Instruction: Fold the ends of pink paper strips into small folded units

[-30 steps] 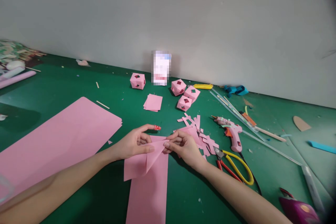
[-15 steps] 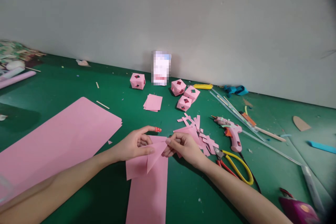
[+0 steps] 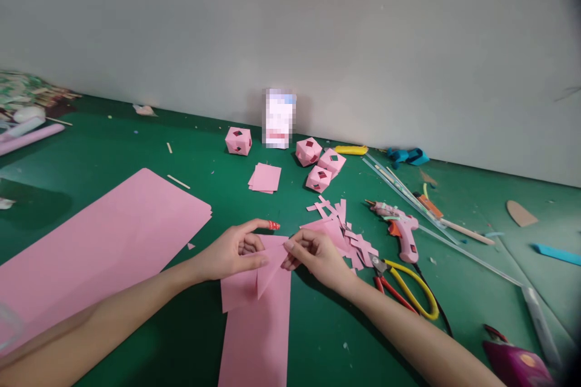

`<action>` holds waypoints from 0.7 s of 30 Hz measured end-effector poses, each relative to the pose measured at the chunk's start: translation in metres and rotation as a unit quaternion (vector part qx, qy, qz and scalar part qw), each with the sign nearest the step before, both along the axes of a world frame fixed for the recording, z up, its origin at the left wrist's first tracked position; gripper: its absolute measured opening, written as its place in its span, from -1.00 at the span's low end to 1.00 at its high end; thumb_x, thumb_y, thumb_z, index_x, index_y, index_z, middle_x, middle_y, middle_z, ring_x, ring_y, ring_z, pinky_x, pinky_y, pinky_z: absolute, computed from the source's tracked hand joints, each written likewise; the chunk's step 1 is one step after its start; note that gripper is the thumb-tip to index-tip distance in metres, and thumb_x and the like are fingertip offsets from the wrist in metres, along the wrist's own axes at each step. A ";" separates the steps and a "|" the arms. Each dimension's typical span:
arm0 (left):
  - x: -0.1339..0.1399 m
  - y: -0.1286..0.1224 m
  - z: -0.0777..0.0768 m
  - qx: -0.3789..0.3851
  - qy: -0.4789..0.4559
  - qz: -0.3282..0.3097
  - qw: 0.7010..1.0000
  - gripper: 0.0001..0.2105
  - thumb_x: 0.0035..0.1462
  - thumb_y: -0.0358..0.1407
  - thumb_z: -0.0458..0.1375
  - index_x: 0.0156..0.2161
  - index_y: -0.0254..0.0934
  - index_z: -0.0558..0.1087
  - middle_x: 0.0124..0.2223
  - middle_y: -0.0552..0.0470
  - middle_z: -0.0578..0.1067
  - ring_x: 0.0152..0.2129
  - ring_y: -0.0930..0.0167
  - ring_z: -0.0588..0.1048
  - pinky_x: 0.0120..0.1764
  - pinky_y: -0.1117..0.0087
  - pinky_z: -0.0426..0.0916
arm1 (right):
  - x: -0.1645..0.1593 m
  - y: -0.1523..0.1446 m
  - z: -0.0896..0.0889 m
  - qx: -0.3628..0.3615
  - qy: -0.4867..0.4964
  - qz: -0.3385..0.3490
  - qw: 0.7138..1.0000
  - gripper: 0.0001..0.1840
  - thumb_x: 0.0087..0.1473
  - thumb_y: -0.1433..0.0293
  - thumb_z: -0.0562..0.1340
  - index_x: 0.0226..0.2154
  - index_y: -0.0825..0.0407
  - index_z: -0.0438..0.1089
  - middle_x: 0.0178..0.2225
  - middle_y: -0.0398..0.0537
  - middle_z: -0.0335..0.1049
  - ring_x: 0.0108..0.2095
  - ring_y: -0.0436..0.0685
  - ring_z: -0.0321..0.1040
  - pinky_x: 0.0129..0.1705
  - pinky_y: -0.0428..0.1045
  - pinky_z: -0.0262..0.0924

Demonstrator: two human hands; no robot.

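Between both hands is a sheet of pink paper (image 3: pixel 270 270) with a folded triangular flap. My left hand (image 3: pixel 236 251) grips its left part, the thumb on top and the index finger, with a red patterned nail, stretched out. My right hand (image 3: pixel 318 257) pinches the flap's right corner between thumb and fingertips. Under the held sheet lies a long pink paper strip (image 3: pixel 256 338) on the green table. Just beyond my right hand is a heap of narrow pink paper strips (image 3: pixel 363 248).
Pink paper cubes with cut-outs (image 3: pixel 318 178) stand near a small square paper stack (image 3: pixel 266 177). Large pink sheets (image 3: pixel 113 224) lie at left. On the right are a pink glue gun (image 3: pixel 403 227), yellow-and-red-handled pliers (image 3: pixel 413 290) and clear sticks. A blurred-out screen (image 3: pixel 278 118) leans against the wall.
The held paper has shifted very slightly to the right. Both hands keep their grip on it, and the things around them stay in place.
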State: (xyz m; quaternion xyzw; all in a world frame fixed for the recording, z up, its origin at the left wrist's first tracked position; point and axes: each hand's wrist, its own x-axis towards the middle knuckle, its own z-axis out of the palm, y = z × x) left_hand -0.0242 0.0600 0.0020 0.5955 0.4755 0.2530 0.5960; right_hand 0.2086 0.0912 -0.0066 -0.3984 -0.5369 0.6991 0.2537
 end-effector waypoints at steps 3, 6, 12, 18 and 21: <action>0.001 0.000 0.001 0.006 0.006 0.001 1.000 -0.45 0.14 -0.21 0.28 0.21 -0.19 0.27 -0.38 0.14 0.52 -0.39 0.39 0.51 -0.26 0.36 0.34 | 0.001 0.001 -0.001 -0.004 0.000 0.002 1.000 -0.51 0.07 -0.04 0.34 -0.41 0.07 0.37 -0.52 -0.03 0.58 -0.48 0.10 0.58 -0.36 -0.02 0.47; 0.001 0.000 0.002 0.007 0.008 0.003 1.000 -0.46 0.13 -0.21 0.28 0.20 -0.20 0.28 -0.39 0.15 0.52 -0.40 0.38 0.51 -0.27 0.36 0.33 | 0.002 0.001 -0.003 -0.005 0.003 0.006 1.000 -0.49 0.07 -0.05 0.34 -0.39 0.09 0.39 -0.52 -0.01 0.57 -0.47 0.11 0.58 -0.35 0.00 0.49; 0.001 0.000 0.002 0.003 0.009 0.000 1.000 -0.47 0.14 -0.23 0.28 0.19 -0.20 0.27 -0.39 0.16 0.51 -0.40 0.41 0.50 -0.27 0.37 0.32 | 0.003 0.000 -0.005 -0.010 0.012 0.004 1.000 -0.48 0.07 -0.06 0.34 -0.43 0.08 0.37 -0.50 0.00 0.58 -0.47 0.10 0.59 -0.36 0.00 0.50; -0.002 0.002 0.000 -0.015 -0.022 0.018 0.999 -0.41 0.12 -0.18 0.30 0.21 -0.21 0.23 -0.38 0.15 0.49 -0.38 0.39 0.51 -0.24 0.34 0.35 | 0.004 0.003 -0.002 -0.025 0.057 0.007 0.998 -0.53 0.01 0.07 0.44 -0.20 0.08 0.44 -0.44 -0.06 0.60 -0.40 0.12 0.61 -0.26 0.02 0.52; -0.003 0.005 0.000 -0.028 -0.032 0.015 0.999 -0.39 0.11 -0.14 0.31 0.21 -0.21 0.21 -0.37 0.15 0.49 -0.36 0.38 0.53 -0.21 0.32 0.36 | 0.005 0.005 -0.001 -0.036 0.080 0.003 0.996 -0.53 0.00 0.08 0.45 -0.19 0.09 0.45 -0.42 -0.04 0.61 -0.37 0.13 0.62 -0.23 0.04 0.53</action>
